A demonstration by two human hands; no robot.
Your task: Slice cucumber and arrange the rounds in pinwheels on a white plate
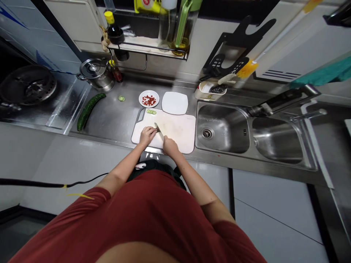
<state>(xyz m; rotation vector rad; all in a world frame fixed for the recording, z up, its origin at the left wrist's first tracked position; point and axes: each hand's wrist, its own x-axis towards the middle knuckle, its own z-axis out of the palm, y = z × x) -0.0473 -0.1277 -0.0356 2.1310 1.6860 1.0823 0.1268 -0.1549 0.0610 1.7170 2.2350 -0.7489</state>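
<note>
My right hand (170,147) is closed round the handle of a kitchen knife (159,130), whose blade points up and left over the white cutting board (181,135). On the board, my left hand (148,136) has its fingers pressed together on a small dark piece of food (156,130) beside the blade; its kind is too small to tell. Several cucumber slices (151,112) lie overlapped near the board's top left corner. Behind the board stand a white plate of chopped red pieces (148,99) and a white square plate (174,103).
A long cucumber (89,111) and cut green slices (121,98) lie to the left. Beyond them are a lidded steel pot (97,75) and a wok (27,86) on the stove. A double sink (223,128) borders the board's right side. A bottle rack (148,45) hangs above.
</note>
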